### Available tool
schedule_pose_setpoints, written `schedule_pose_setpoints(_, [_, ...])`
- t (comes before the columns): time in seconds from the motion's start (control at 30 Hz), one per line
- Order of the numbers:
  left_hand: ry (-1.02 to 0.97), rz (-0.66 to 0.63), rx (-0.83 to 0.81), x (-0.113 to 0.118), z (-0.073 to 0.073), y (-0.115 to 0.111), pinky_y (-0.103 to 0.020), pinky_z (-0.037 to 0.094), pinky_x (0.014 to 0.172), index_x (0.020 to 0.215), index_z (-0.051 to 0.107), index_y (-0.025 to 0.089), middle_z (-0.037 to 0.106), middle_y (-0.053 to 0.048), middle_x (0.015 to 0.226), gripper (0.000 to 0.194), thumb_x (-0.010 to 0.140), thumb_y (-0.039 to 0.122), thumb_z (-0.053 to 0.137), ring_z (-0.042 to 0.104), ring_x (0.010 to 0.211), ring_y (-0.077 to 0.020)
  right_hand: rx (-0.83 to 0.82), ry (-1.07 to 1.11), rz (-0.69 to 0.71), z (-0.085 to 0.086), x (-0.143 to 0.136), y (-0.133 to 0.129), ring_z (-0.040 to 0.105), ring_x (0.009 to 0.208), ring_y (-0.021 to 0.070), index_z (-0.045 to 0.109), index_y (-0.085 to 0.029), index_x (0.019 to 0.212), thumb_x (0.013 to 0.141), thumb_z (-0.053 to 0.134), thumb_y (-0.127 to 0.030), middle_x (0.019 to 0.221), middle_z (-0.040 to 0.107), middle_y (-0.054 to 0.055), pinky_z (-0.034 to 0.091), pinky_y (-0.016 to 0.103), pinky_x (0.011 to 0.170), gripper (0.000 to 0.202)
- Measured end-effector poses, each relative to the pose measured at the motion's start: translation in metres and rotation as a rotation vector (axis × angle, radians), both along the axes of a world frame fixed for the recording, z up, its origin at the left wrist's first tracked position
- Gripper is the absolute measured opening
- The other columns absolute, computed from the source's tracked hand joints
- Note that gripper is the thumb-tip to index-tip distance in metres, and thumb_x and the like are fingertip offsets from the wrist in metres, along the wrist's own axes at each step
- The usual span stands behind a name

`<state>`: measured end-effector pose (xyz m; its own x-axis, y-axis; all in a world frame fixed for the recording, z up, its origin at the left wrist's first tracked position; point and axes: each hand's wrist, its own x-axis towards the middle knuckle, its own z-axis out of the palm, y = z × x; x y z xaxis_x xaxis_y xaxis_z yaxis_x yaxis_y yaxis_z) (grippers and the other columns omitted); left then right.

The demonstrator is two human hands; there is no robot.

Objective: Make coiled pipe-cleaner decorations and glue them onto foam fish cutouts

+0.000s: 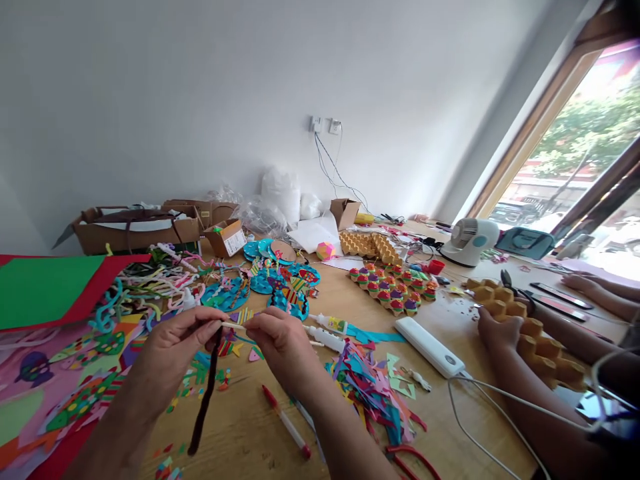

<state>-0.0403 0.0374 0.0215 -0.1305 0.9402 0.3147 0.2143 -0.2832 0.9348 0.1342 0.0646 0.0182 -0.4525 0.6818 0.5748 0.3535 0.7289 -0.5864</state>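
Left hand (175,347): thumb and forefinger pressed together, pinching the upper end of a dark pipe cleaner (204,400) and one end of a pale stick (233,325); other fingers curled beneath, partly hidden. Right hand (285,340): thumb and fingertips pinching the stick's other end, just beside the left fingertips; impossible to tell how much of the stick lies inside the grip. Below both hands: a wooden table (240,427), crowded with craft pieces. Left of the left hand: red and green sheets (45,287). Beyond it: a heap of stems (165,267) and a carton box (135,230). Beyond the right hand: blue discs (265,281); just to its right, a glue tube (333,325). Below the right hand: a red pen (285,423). Farther right: scraps (370,380), a painted egg tray (395,290) and, well apart, a co-worker's hand (500,328) on a bare egg tray (535,333). Behind all: a pale wall (200,93), with a window (580,133) far right. Stick: long axis nearly level, running from left fingertips to right, dipping slightly rightward. Pipe cleaner: long axis steep, hanging below the left hand, free end downward and slightly leftward.
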Motion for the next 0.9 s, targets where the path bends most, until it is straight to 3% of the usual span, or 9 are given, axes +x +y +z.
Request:
schedule_pose_setpoints(0.2, [0.078,0.01,0.043,-0.002,-0.003,0.003,-0.02,0.046,0.053,0.067,0.068,0.022,0.061,0.0,0.06,0.011,0.066,0.031,0.063,0.055,0.058,-0.0147,-0.053,0.0,0.049,-0.002,-0.002,0.002,0.054,0.066,0.01,0.064,-0.017,0.076,0.082,0.054,-0.013,0.071,0.058,0.0,0.04,0.018,0.06,0.012])
schedule_pose_setpoints(0.3, [-0.001,0.005,0.01,-0.001,-0.008,0.007,-0.021,0.045,0.05,0.069,0.069,0.021,0.06,0.0,0.06,0.013,0.065,0.033,0.065,0.053,0.056,-0.0141,-0.033,-0.033,-0.023,-0.005,-0.005,0.002,0.055,0.068,0.0113,0.064,-0.017,0.081,0.081,0.054,-0.012,0.075,0.059,0.001,0.041,0.019,0.062,0.011])
schedule_pose_setpoints(0.47, [-0.175,0.016,-0.04,0.005,-0.016,0.012,-0.021,0.045,0.053,0.073,0.068,0.017,0.061,-0.001,0.064,0.019,0.062,0.033,0.069,0.054,0.06,-0.0145,0.16,-0.074,-0.12,-0.01,-0.013,-0.004,0.054,0.084,0.0151,0.057,-0.018,0.101,0.081,0.057,-0.022,0.095,0.058,0.005,0.042,0.023,0.071,0.02])
schedule_pose_setpoints(0.7, [-0.38,-0.045,-0.109,0.019,-0.021,0.013,-0.019,0.045,0.057,0.072,0.068,0.017,0.064,0.0,0.067,0.018,0.059,0.029,0.073,0.056,0.065,-0.013,0.372,-0.183,-0.216,-0.02,-0.019,-0.003,0.052,0.074,0.0131,0.06,-0.022,0.086,0.086,0.048,-0.022,0.087,0.058,0.0,0.037,0.023,0.065,0.012])
schedule_pose_setpoints(0.9, [-0.499,-0.088,-0.149,0.021,-0.027,0.017,-0.019,0.045,0.056,0.071,0.067,0.016,0.064,0.0,0.066,0.019,0.059,0.029,0.074,0.056,0.062,-0.0121,0.417,-0.245,-0.254,-0.02,-0.019,-0.004,0.05,0.074,0.0129,0.058,-0.025,0.092,0.086,0.049,-0.022,0.089,0.058,-0.002,0.032,0.024,0.063,0.011])
